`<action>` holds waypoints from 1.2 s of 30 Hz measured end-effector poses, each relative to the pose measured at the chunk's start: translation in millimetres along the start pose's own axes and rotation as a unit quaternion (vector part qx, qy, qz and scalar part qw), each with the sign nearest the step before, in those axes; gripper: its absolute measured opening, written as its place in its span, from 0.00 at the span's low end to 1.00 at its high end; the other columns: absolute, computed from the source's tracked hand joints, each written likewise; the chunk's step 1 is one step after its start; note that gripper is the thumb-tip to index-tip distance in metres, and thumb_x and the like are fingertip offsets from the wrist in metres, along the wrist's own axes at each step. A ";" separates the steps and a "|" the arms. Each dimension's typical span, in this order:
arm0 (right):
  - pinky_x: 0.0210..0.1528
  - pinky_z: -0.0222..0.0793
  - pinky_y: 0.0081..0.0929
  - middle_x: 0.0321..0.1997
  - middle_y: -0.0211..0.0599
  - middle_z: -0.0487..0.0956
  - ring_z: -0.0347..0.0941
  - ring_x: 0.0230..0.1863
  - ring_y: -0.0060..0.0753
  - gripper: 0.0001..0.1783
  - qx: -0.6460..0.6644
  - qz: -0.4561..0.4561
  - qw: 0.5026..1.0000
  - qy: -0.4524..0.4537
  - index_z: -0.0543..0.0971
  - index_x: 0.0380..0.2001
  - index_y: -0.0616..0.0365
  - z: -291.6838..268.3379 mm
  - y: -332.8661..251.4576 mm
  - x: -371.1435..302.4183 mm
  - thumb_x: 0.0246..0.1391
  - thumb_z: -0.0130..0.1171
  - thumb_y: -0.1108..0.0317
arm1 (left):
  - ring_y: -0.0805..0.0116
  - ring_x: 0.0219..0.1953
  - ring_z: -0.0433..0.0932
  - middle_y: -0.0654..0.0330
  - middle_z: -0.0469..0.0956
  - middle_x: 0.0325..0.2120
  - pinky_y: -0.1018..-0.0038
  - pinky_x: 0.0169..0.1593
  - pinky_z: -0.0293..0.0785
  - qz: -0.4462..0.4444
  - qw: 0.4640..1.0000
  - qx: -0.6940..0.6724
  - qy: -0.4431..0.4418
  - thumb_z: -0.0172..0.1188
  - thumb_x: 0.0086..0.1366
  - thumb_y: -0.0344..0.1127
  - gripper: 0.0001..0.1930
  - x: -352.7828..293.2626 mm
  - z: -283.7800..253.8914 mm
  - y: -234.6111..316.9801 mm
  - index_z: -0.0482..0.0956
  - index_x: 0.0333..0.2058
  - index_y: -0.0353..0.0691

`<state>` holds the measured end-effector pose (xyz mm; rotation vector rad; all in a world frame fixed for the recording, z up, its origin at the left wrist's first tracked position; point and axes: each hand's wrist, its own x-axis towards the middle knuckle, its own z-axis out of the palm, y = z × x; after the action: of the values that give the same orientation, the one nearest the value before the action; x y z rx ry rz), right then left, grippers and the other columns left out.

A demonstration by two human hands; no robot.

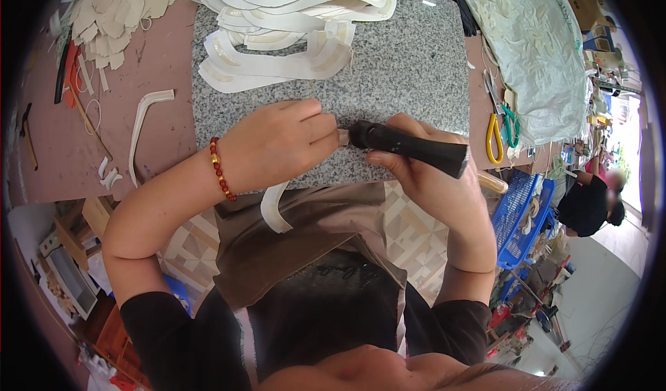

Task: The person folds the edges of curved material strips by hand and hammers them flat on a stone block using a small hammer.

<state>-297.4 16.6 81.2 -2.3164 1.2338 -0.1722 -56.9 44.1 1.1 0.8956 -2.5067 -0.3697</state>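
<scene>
My left hand (288,141), wearing a red bead bracelet, is closed over a curved off-white strip (273,209) at the near edge of a speckled grey stone slab (409,58). One end of the strip hangs below the hand over the brown apron; its middle is hidden under the fingers. My right hand (433,172) is wrapped round a hammer with a black head (409,145). The round face of that head is down beside my left fingertips, where a small pale end shows. A wooden handle end sticks out past my right wrist.
White curved pieces (277,62) are stacked on the slab's far side. Pale cut pieces (128,6) heap at far left; a bent strip (142,127) lies nearer. Yellow-handled scissors (494,131) and a white sack (531,58) are right. Below hangs a blue basket (517,218). Another person (590,200) is beyond.
</scene>
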 end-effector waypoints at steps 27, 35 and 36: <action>0.26 0.71 0.42 0.24 0.42 0.79 0.78 0.26 0.54 0.17 0.021 0.005 1.000 -0.018 0.79 0.36 0.53 4.8 -4.8 1.7 0.56 0.70 0.53 | 0.59 0.36 0.78 0.60 0.77 0.31 0.66 0.40 0.76 -0.139 0.984 -0.102 0.051 0.71 0.55 0.30 0.10 -3.3 -0.3 -3.9 0.80 0.35 0.39; 0.26 0.70 0.42 0.22 0.42 0.78 0.77 0.25 0.54 0.17 0.015 -0.005 0.999 -0.028 0.77 0.34 0.53 2.7 -4.9 2.5 0.58 0.68 0.53 | 0.63 0.30 0.76 0.63 0.71 0.24 0.68 0.31 0.76 -0.043 0.997 0.002 0.056 0.69 0.55 0.34 0.10 8.9 14.6 -17.6 0.74 0.28 0.43; 0.26 0.71 0.42 0.22 0.42 0.77 0.77 0.25 0.54 0.17 0.018 -0.005 1.000 -0.024 0.77 0.34 0.53 2.6 -5.2 2.2 0.58 0.68 0.53 | 0.64 0.29 0.75 0.63 0.70 0.23 0.68 0.30 0.76 -0.037 0.997 0.017 0.062 0.69 0.54 0.34 0.10 7.5 15.9 -16.5 0.74 0.28 0.43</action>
<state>-291.4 18.2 81.3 -2.2829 1.1862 -0.1390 -61.2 28.3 -16.6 0.9966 -2.3785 -0.2869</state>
